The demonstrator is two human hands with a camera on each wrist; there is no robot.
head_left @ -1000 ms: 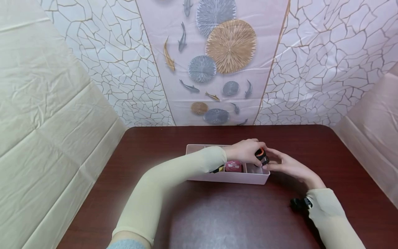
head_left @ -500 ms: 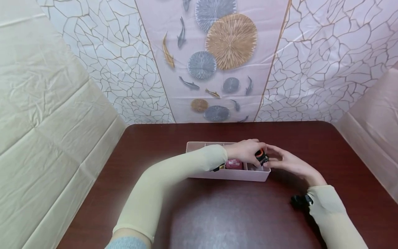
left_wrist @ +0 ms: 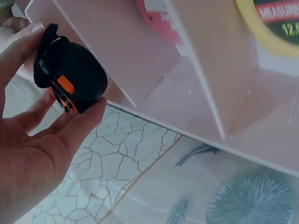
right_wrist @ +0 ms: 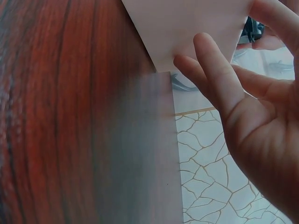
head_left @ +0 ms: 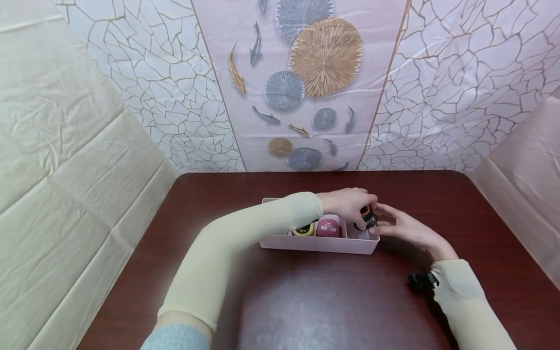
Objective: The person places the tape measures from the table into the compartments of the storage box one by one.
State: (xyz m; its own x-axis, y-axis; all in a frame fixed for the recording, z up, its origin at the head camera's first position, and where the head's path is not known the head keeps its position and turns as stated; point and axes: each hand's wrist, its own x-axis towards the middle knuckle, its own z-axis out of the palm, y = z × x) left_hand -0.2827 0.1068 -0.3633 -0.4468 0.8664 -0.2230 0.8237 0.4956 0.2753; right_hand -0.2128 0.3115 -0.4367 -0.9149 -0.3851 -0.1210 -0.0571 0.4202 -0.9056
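My left hand (head_left: 350, 203) grips a black tape measure with orange parts (head_left: 367, 217) over the right end compartment of a pale pink divided box (head_left: 319, 244). In the left wrist view, thumb and fingers close around this tape measure (left_wrist: 81, 77) beside the compartment wall. My right hand (head_left: 409, 231) is at the box's right end; in the right wrist view its fingers extend against the outer end wall (right_wrist: 187, 28). A pink tape measure (head_left: 328, 227) sits in the neighbouring compartment, with a yellow one (head_left: 303, 229) left of it. My left sleeve hides the box's left part.
The box stands on a dark red-brown table (head_left: 306, 301), towards its far side. A patterned cloth (head_left: 323, 97) hangs behind the table. Pale cloth walls (head_left: 87, 184) flank both sides. A black wrist camera (head_left: 422, 282) is under my right wrist.
My left hand and forearm have shifted slightly up and away, with the black tape measure turning a little. The yellow tape measure now shows more from behind the sleeve. The right hand barely moves.
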